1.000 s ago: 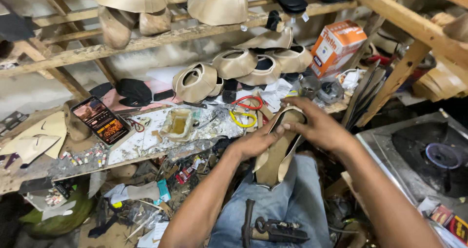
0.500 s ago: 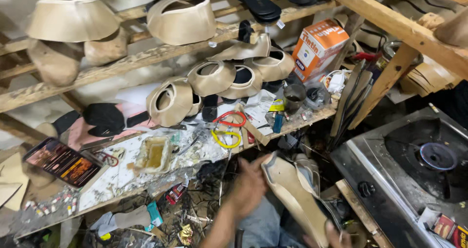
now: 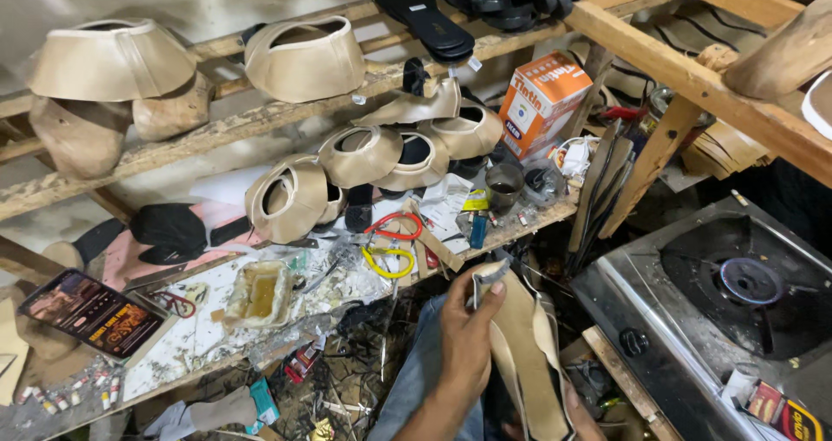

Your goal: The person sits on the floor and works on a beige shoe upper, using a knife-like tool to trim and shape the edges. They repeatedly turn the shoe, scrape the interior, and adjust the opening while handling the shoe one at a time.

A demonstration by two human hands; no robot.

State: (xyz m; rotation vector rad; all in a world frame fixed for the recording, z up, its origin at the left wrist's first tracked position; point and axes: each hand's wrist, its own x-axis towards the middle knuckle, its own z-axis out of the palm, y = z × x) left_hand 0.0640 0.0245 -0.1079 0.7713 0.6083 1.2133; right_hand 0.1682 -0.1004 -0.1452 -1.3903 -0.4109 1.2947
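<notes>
Low in the frame, just right of centre, our left hand [image 3: 464, 341] grips a beige shoe upper [image 3: 524, 354], thumb pressed against its top edge and fingers wrapped behind it; the piece hangs long and narrow over our lap. Our right hand [image 3: 579, 411] shows only as a sliver at the bottom edge under the upper, touching it, and we cannot tell how its fingers are set. Directly above the hands, the cluttered workbench [image 3: 217, 337] runs across the middle of the frame, carrying a yellow glue tray [image 3: 258, 292], red and yellow handled scissors [image 3: 390, 243], a phone [image 3: 94, 315] at the far left and a small dark cup [image 3: 503, 184]. Finished beige uppers [image 3: 364, 155] sit along the back of the bench and on the wooden shelf [image 3: 173, 138] in the upper left. An orange box [image 3: 544, 103] stands right of centre at the top, and a gas stove [image 3: 737, 302] crowds the lower right, close beside our right arm.
</notes>
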